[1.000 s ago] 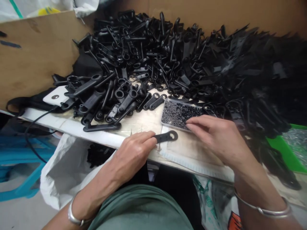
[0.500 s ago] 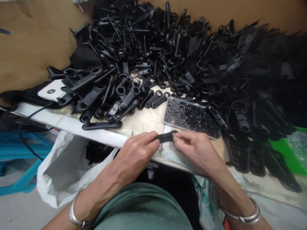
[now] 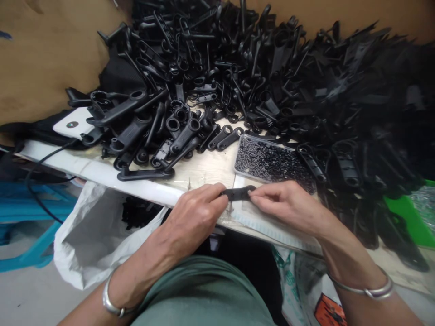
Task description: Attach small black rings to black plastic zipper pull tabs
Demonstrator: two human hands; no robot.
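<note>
Nearest the viewer, a green-clad lap (image 3: 204, 294) fills the lower middle, with a silver bangle (image 3: 112, 304) on the left wrist and another bangle (image 3: 369, 290) on the right. A white plastic bag (image 3: 91, 240) hangs open below the table edge (image 3: 112, 174) at the left, with dark pieces inside.

At the near edge of the table, the left hand (image 3: 195, 217) pinches one end of a small black plastic lever (image 3: 238, 194) between thumb and fingers. The right hand (image 3: 288, 206) closes its fingertips on the opposite end, so the lever is held level between both hands, just above the tabletop. Whether the right fingertips also hold a small part cannot be told.

Just beyond the hands lies a clear tray (image 3: 272, 160) filled with tiny black pieces. To its left, larger black arms (image 3: 146, 174) lie loose on the table. A white phone (image 3: 73, 123) with a black cable (image 3: 41, 163) rests at the far left.

Farther back, a large heap of black plastic parts (image 3: 258, 68) covers the table up to the brown cardboard wall (image 3: 44, 54). A green bin (image 3: 408, 217) sits at the right edge.
</note>
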